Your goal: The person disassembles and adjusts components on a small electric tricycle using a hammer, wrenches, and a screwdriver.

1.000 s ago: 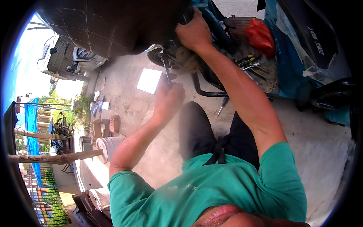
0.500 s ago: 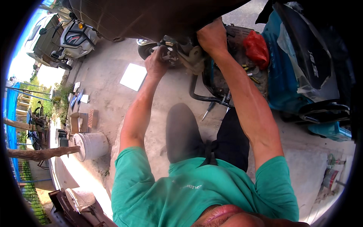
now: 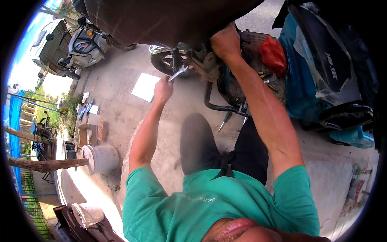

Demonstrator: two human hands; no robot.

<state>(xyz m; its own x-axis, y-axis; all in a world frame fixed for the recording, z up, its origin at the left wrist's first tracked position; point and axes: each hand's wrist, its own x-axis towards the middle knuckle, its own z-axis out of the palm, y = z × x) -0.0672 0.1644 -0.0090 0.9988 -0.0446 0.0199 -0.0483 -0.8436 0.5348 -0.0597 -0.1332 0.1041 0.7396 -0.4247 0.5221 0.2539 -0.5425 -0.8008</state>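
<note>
My left hand [image 3: 163, 89] is closed around an open-end wrench [image 3: 178, 73], whose jaw points up and right toward the vehicle's metal frame [image 3: 205, 66]. A spoked-looking wheel [image 3: 161, 60] with a black tyre lies just beyond the wrench. My right hand [image 3: 226, 43] reaches up to the vehicle, under the edge of a large dark brown cover [image 3: 169, 20]; that cover hides its fingers, so their grip does not show. A black curved tube [image 3: 213, 105] runs below the frame, between my hands and knees.
A screwdriver [image 3: 224, 121] stands near my knees. Right of my arm are a red plastic bag [image 3: 273, 54] and a teal vehicle body [image 3: 296, 84]. A white square sheet [image 3: 145, 87], a bucket [image 3: 100, 159] and a perforated brick [image 3: 102, 130] lie left; a white-and-grey motor vehicle [image 3: 82, 46] is parked beyond.
My left hand has drawn back toward me from the frame, and the wrench in it now shows plainly. My right hand stays at about the same place under the cover.
</note>
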